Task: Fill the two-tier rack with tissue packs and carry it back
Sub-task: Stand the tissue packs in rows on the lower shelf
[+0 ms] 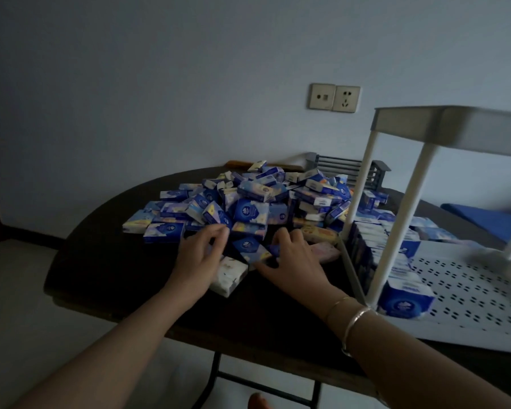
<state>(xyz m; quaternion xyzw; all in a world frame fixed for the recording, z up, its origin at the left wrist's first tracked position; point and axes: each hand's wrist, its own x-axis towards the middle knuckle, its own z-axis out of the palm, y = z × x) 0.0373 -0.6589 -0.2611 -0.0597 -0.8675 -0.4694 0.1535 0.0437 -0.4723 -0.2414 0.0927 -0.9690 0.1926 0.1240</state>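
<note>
Reaching over the dark round table (106, 267), both hands work the near edge of the tissue pack pile (248, 202). Left hand (201, 255) lies over a pale pack (230, 276) at the pile's front, fingers bent, fingertips against blue packs; light is dim w/ some blur, so can't tell whether it actually grips one. Right hand (292, 258), just beside it, rests palm down w/ fingers spread and curved over loose packs, thumb out to the left; probably not pinching anything. Two bangles (351, 317) sit on that wrist. Right of the hands stands the white two-tier rack (466, 293) on the table: lower tier has a row of packs (375, 240) upright along its left wall, rest of the perforated floor bare; upper tier's contents not visible. Behind the pile, a dark slatted rack (345, 166) near the wall, sockets (334, 97) above.
</note>
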